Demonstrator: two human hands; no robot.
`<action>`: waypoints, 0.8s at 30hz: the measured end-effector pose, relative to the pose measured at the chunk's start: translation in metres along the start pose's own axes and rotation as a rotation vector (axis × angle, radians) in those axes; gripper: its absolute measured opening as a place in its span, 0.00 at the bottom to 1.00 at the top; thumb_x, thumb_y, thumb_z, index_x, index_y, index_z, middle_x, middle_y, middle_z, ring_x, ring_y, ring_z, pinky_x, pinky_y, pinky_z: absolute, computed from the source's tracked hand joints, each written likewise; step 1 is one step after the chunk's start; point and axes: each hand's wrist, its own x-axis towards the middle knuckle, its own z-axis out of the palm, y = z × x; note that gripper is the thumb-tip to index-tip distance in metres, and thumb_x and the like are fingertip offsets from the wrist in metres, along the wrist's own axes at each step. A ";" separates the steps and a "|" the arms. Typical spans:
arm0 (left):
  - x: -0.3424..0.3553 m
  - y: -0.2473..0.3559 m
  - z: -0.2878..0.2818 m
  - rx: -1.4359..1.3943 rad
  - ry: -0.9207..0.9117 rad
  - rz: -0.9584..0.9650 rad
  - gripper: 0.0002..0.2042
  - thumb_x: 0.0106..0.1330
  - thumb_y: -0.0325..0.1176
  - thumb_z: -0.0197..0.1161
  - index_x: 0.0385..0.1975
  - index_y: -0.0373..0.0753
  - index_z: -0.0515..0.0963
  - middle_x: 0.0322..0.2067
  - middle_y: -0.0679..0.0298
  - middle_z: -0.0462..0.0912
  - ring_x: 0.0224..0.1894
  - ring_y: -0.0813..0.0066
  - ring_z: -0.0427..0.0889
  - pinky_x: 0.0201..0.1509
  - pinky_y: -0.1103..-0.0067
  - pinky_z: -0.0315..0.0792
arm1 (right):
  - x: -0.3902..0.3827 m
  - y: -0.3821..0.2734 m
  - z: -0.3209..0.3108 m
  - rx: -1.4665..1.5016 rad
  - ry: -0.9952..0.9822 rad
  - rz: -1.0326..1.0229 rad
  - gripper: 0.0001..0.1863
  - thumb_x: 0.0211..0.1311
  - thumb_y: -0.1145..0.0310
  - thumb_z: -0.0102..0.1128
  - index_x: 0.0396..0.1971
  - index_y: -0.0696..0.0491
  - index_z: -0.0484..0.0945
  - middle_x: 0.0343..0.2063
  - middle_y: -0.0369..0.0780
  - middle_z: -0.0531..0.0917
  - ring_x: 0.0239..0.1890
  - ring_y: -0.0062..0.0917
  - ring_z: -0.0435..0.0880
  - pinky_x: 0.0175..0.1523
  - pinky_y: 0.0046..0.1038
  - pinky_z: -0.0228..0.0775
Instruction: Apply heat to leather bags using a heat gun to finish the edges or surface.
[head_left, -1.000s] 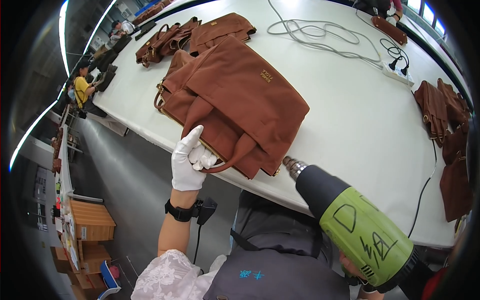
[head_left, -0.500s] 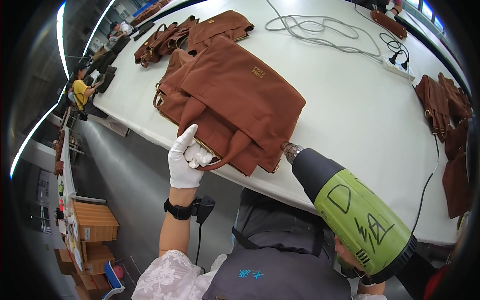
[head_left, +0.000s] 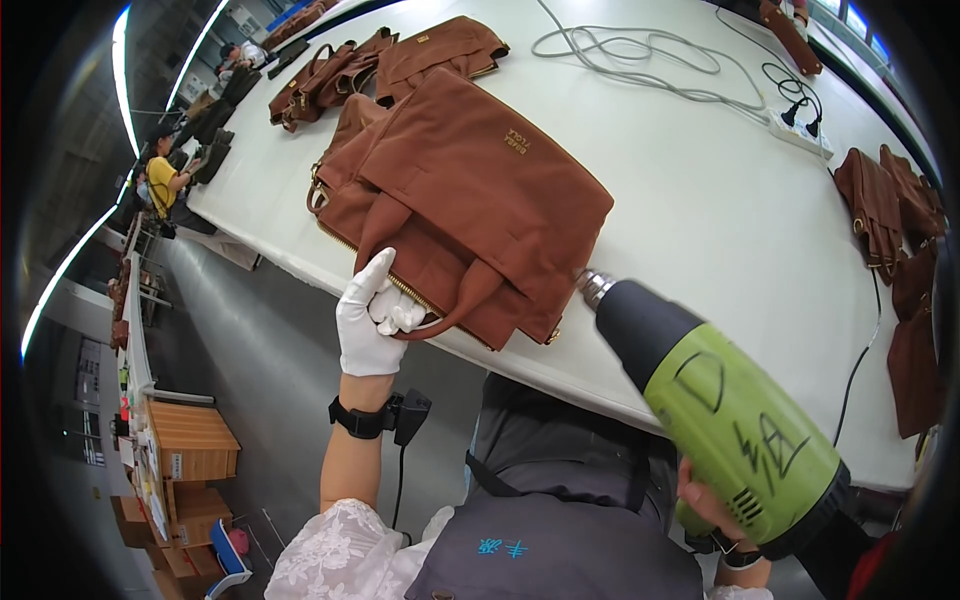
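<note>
Your left grip (head_left: 370,325) clamps the bag (head_left: 500,195) at the table's (head_left: 690,210) near edge | your right grip (head_left: 706,498) is wrapped round the heat gun (head_left: 745,425), nozzle (head_left: 595,288) beside the bag | apparent step: heating its side | next move calls for steady nozzle clearance

The brown bag (head_left: 480,170) lay aslant on the white tabletop (head_left: 690,190), its smooth front facing upward with small gold lettering, its gold-toothed zip edge and rounded handle at the near edge. The green heat gun (head_left: 735,420), black-collared and scrawled with dark marker, slanted toward it, its metal nozzle just beside the bag's right side, contact unclear.
</note>
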 end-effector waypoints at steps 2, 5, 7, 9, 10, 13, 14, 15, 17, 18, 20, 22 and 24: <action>0.003 -0.004 -0.003 -0.006 -0.042 -0.006 0.09 0.67 0.31 0.49 0.28 0.39 0.76 0.08 0.76 0.49 0.08 0.84 0.50 0.17 0.83 0.49 | 0.001 0.004 -0.006 0.005 0.001 -0.001 0.23 0.49 0.58 0.65 0.40 0.59 0.73 0.20 0.38 0.76 0.22 0.21 0.74 0.28 0.21 0.67; 0.004 -0.005 -0.007 -0.010 -0.063 -0.002 0.09 0.67 0.31 0.49 0.27 0.39 0.75 0.08 0.76 0.49 0.08 0.84 0.50 0.17 0.83 0.49 | 0.002 -0.004 -0.003 0.234 -0.013 0.134 0.23 0.50 0.62 0.63 0.44 0.58 0.71 0.21 0.37 0.76 0.24 0.21 0.74 0.28 0.21 0.68; 0.007 -0.006 0.000 -0.004 -0.062 -0.007 0.09 0.67 0.31 0.49 0.26 0.40 0.75 0.08 0.75 0.49 0.08 0.84 0.50 0.16 0.83 0.50 | -0.008 0.041 0.005 -0.225 0.186 -0.303 0.24 0.48 0.67 0.60 0.46 0.58 0.69 0.24 0.38 0.75 0.24 0.21 0.74 0.29 0.21 0.68; 0.004 -0.003 0.002 0.029 0.046 0.010 0.12 0.67 0.31 0.49 0.19 0.42 0.71 0.07 0.75 0.49 0.07 0.84 0.50 0.16 0.82 0.49 | 0.000 0.032 -0.003 -0.289 0.183 -0.155 0.22 0.47 0.70 0.58 0.45 0.59 0.69 0.27 0.39 0.75 0.25 0.22 0.74 0.30 0.21 0.68; 0.002 -0.003 -0.001 0.034 0.048 0.008 0.12 0.67 0.31 0.49 0.19 0.42 0.71 0.07 0.75 0.49 0.07 0.84 0.50 0.16 0.82 0.49 | 0.001 0.031 -0.005 -0.321 0.183 -0.080 0.21 0.46 0.71 0.56 0.44 0.60 0.70 0.28 0.40 0.76 0.25 0.22 0.74 0.30 0.21 0.68; 0.007 -0.002 -0.008 -0.029 -0.060 -0.056 0.15 0.67 0.31 0.49 0.15 0.45 0.66 0.07 0.76 0.49 0.07 0.84 0.50 0.15 0.83 0.50 | 0.005 0.051 -0.004 -0.224 0.344 -0.115 0.21 0.46 0.68 0.61 0.42 0.60 0.70 0.25 0.39 0.75 0.23 0.22 0.74 0.27 0.21 0.67; 0.007 -0.004 -0.008 -0.033 -0.002 -0.034 0.15 0.67 0.31 0.49 0.14 0.46 0.64 0.06 0.77 0.49 0.06 0.84 0.49 0.14 0.83 0.48 | 0.002 0.056 -0.004 -0.264 0.343 -0.097 0.21 0.46 0.68 0.62 0.41 0.60 0.71 0.25 0.39 0.75 0.23 0.22 0.74 0.26 0.21 0.67; 0.008 -0.006 -0.008 -0.037 0.056 -0.014 0.16 0.67 0.31 0.49 0.14 0.47 0.63 0.06 0.77 0.50 0.05 0.85 0.48 0.13 0.84 0.46 | 0.000 0.060 -0.005 -0.305 0.342 -0.077 0.21 0.46 0.67 0.63 0.41 0.60 0.71 0.24 0.38 0.75 0.23 0.22 0.74 0.26 0.21 0.67; 0.014 -0.007 -0.016 -0.067 0.045 -0.033 0.16 0.67 0.31 0.49 0.14 0.48 0.61 0.06 0.77 0.51 0.05 0.85 0.48 0.12 0.84 0.45 | -0.007 0.067 -0.006 -0.381 0.337 -0.033 0.21 0.47 0.66 0.66 0.40 0.60 0.72 0.23 0.38 0.74 0.22 0.22 0.74 0.26 0.20 0.67; 0.014 -0.006 -0.021 -0.092 0.054 -0.039 0.17 0.67 0.31 0.49 0.13 0.48 0.60 0.05 0.77 0.52 0.04 0.85 0.48 0.12 0.84 0.44 | -0.003 0.055 -0.002 -0.411 0.324 -0.012 0.21 0.47 0.65 0.67 0.39 0.60 0.72 0.23 0.38 0.74 0.22 0.22 0.74 0.26 0.20 0.67; 0.016 -0.005 -0.028 -0.097 0.052 -0.048 0.17 0.66 0.31 0.50 0.14 0.49 0.59 0.05 0.77 0.54 0.04 0.85 0.50 0.11 0.83 0.47 | 0.007 0.025 -0.019 -0.683 0.215 -0.136 0.21 0.46 0.66 0.66 0.39 0.60 0.72 0.23 0.38 0.74 0.22 0.22 0.74 0.26 0.21 0.67; 0.018 -0.007 -0.036 -0.251 0.010 -0.125 0.16 0.66 0.32 0.51 0.14 0.48 0.60 0.05 0.77 0.55 0.03 0.85 0.52 0.10 0.83 0.51 | 0.011 0.023 -0.024 0.435 -0.043 0.000 0.23 0.46 0.67 0.66 0.41 0.60 0.71 0.25 0.39 0.74 0.22 0.23 0.75 0.26 0.22 0.68; 0.028 -0.022 -0.023 -0.287 -0.006 -0.194 0.16 0.65 0.33 0.53 0.14 0.48 0.61 0.05 0.77 0.56 0.03 0.85 0.52 0.10 0.83 0.53 | 0.006 0.039 -0.020 -0.048 0.006 -0.145 0.23 0.46 0.67 0.66 0.42 0.60 0.71 0.26 0.39 0.75 0.23 0.23 0.75 0.26 0.22 0.68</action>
